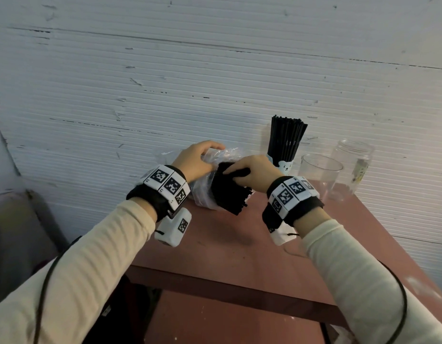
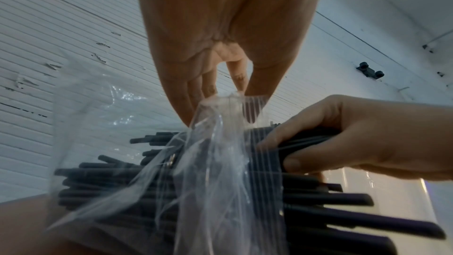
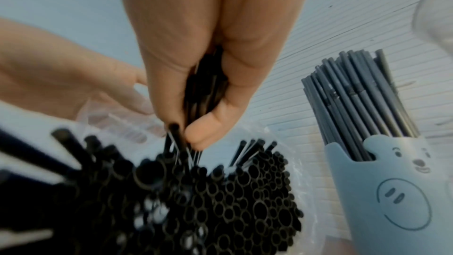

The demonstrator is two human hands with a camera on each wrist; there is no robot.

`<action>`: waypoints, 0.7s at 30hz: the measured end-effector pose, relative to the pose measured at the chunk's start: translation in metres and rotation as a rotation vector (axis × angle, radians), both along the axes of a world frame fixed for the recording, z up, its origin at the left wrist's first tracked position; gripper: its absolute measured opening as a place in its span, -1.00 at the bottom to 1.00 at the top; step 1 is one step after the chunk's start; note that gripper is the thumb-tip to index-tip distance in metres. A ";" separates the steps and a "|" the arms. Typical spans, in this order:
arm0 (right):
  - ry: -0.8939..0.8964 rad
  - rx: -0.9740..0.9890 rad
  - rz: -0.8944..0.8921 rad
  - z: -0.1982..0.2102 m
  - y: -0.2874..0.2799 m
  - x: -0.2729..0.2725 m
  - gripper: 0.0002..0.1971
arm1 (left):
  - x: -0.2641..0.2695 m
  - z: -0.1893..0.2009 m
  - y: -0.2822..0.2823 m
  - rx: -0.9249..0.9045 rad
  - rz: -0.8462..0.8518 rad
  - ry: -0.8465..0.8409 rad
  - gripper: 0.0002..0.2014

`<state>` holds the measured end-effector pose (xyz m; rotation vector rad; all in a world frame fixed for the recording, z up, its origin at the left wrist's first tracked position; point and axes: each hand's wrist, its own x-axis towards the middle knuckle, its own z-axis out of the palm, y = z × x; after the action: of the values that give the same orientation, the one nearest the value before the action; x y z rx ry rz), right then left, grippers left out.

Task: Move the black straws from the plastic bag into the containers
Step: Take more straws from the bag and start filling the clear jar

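Note:
A clear plastic bag (image 1: 205,194) full of black straws (image 1: 227,194) lies on the red-brown table (image 1: 227,244) by the wall. My left hand (image 1: 197,160) pinches the bag's film (image 2: 225,123) near its top. My right hand (image 1: 252,172) grips a bunch of straws (image 3: 203,92) at the bag's open mouth, thumb curled over them. Their open ends (image 3: 220,201) face the right wrist camera. A light blue bear-faced cup (image 1: 284,166) to the right holds many upright black straws (image 1: 287,137).
Right of the bear cup (image 3: 392,191) stand a clear plastic cup (image 1: 319,175) and a clear jar (image 1: 351,162), both without straws. A white ribbed wall runs right behind them. The table's front edge is near my forearms.

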<state>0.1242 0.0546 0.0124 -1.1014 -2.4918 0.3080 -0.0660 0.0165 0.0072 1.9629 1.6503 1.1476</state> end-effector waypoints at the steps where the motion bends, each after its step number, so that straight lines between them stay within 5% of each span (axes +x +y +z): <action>1: 0.021 -0.018 -0.002 0.002 -0.001 0.006 -0.67 | 0.000 -0.001 0.000 -0.002 0.002 0.006 -0.56; 7: 0.062 -0.112 0.011 0.020 -0.013 0.045 -0.71 | 0.011 0.000 -0.007 0.159 0.043 0.207 -0.40; 13: 0.065 -0.173 0.032 0.036 -0.029 0.073 -0.70 | 0.060 0.009 -0.009 0.114 -0.257 0.425 -0.19; 17: 0.072 -0.198 0.037 0.043 -0.045 0.089 -0.71 | 0.084 0.007 0.005 0.051 -0.268 0.500 -0.33; 21: 0.132 -0.213 0.069 0.051 -0.059 0.108 -0.64 | 0.098 0.010 0.010 0.040 -0.199 0.480 -0.88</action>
<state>0.2324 -0.0047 0.0638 -1.0388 -2.4243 0.6582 0.0320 0.0262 0.0172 2.5043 1.5953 0.6740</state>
